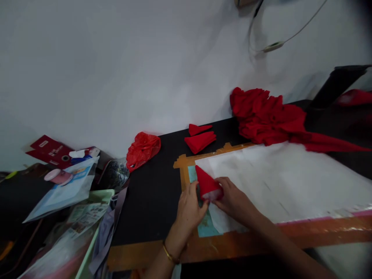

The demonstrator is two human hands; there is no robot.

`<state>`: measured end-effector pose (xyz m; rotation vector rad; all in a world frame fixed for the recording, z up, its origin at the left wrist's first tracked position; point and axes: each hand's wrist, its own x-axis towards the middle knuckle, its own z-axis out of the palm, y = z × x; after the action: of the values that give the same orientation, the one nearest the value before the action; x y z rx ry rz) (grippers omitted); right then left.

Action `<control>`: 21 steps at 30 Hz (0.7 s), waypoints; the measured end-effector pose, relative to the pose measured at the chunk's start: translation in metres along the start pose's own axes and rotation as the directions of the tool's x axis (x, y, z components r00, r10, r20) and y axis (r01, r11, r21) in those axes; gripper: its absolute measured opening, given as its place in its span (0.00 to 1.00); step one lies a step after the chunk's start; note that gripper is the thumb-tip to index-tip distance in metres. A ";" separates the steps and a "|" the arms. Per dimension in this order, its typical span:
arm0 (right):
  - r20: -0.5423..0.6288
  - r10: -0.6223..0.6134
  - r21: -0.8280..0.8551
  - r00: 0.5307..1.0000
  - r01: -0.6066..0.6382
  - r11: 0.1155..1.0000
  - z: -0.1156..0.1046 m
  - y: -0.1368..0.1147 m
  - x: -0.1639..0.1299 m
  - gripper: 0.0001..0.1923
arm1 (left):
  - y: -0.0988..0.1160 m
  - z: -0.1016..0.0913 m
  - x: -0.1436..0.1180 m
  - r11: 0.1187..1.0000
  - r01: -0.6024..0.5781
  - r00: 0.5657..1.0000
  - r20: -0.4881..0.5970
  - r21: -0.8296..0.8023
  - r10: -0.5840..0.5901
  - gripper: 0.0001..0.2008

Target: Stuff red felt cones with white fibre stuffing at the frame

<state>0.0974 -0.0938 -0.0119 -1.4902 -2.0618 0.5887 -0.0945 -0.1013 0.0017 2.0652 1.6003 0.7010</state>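
Between my two hands is a red fabric cone (205, 180), its point away from me and white filling showing at its wide end. My left hand (189, 207) grips its left side, fingers and thumb curled at the open edge. On the other side, my right hand (232, 199) has its fingers closed on the right edge of the cone. The cone is over white paper (255, 182) and a light blue strip (208, 224) taped to the black table (148, 201). Behind it lie two folded red fabric pieces, a larger one (200, 142) and a smaller one (199, 129).
A large heap of red fabric (270, 114) lies at the back right. A red plastic bag (143, 150) rests by the wall. At left stand a green bin (95, 240) with papers and bags, a pink-and-white spool (58, 176) and a red box (50, 150). A cable (273, 47) hangs above.
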 end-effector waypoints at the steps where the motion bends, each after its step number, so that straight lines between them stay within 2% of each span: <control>1: 0.032 0.031 -0.063 0.999 -0.029 0.998 0.005 -0.002 0.004 0.24 | -0.001 0.004 0.004 1.000 0.001 1.000 0.012 0.016 -0.001 0.27; 4: 0.124 0.161 -0.230 0.979 -0.129 0.965 0.015 -0.007 0.019 0.19 | -0.003 0.013 0.015 0.996 0.029 0.998 0.052 0.090 -0.033 0.23; 6: 0.140 0.208 -0.289 0.968 -0.161 0.944 0.016 -0.009 0.025 0.16 | -0.005 0.016 0.018 0.986 0.051 0.996 0.065 0.160 -0.062 0.21; 9: 0.139 0.227 -0.329 0.964 -0.171 0.929 0.011 -0.008 0.024 0.12 | -0.006 0.013 0.013 0.976 0.056 0.997 0.041 0.211 -0.067 0.21; 11: 0.137 0.213 -0.314 0.967 -0.162 0.935 0.004 -0.005 0.017 0.11 | -0.005 0.009 0.006 0.982 0.012 1.000 -0.011 0.191 -0.010 0.21; 14: 0.082 0.109 -0.173 0.991 -0.094 0.981 -0.004 0.001 0.008 0.16 | -0.001 0.004 0.001 0.987 -0.082 0.986 -0.136 0.135 0.101 0.16; 16: 0.007 0.003 -0.081 1.000 -0.003 0.997 -0.005 0.002 0.007 0.20 | 0.001 0.004 0.004 0.984 -0.127 0.973 -0.175 0.124 0.148 0.14; 18: -0.026 -0.110 -0.092 0.994 0.108 0.990 0.000 0.002 0.011 0.17 | 0.000 0.007 0.010 0.974 -0.162 0.974 -0.134 0.160 0.184 0.13; 21: 0.032 -0.219 -0.191 0.975 0.221 0.956 0.013 -0.001 0.017 0.10 | -0.004 0.014 0.015 0.944 -0.178 0.983 0.015 0.280 0.181 0.11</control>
<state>0.0841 -0.0786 -0.0189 -1.3358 -2.3086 0.3162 -0.0854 -0.0861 -0.0095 2.4393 1.6090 0.5725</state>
